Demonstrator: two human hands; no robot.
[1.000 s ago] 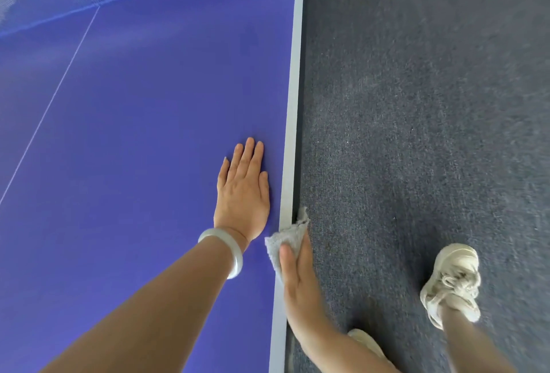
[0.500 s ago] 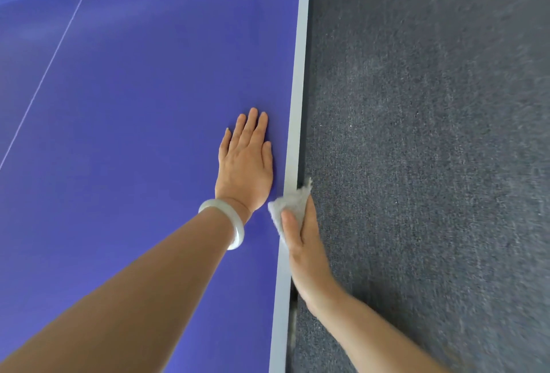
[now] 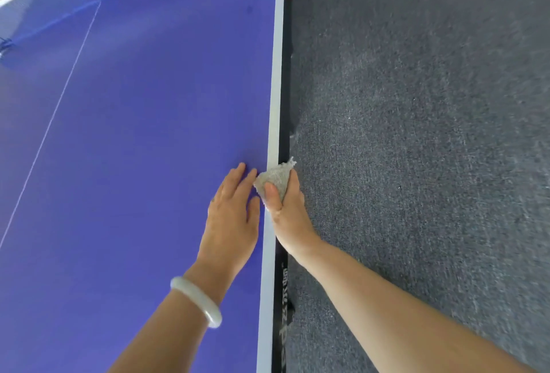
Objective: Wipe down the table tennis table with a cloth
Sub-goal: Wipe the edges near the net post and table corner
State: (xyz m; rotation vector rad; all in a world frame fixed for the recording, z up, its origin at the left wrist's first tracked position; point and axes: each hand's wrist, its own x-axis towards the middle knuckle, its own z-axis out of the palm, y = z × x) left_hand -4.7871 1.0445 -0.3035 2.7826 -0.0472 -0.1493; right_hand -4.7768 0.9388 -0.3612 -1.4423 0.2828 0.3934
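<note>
The blue table tennis table (image 3: 143,140) fills the left of the view, with a white side line along its right edge. My right hand (image 3: 285,211) grips a small grey cloth (image 3: 275,177) over that edge, thumb on top, fingers hidden down the table's side. My left hand (image 3: 233,214) rests flat on the blue surface just left of the cloth, fingers straight. A pale bangle sits on its wrist.
Grey carpet (image 3: 431,134) covers the floor to the right of the table. The net (image 3: 44,0) crosses the far upper left, and a thin white centre line (image 3: 59,98) runs down the table's left part.
My right hand has slid the cloth forward along the table's edge, from behind my left wrist to level with its fingertips. My foot has left the view.
</note>
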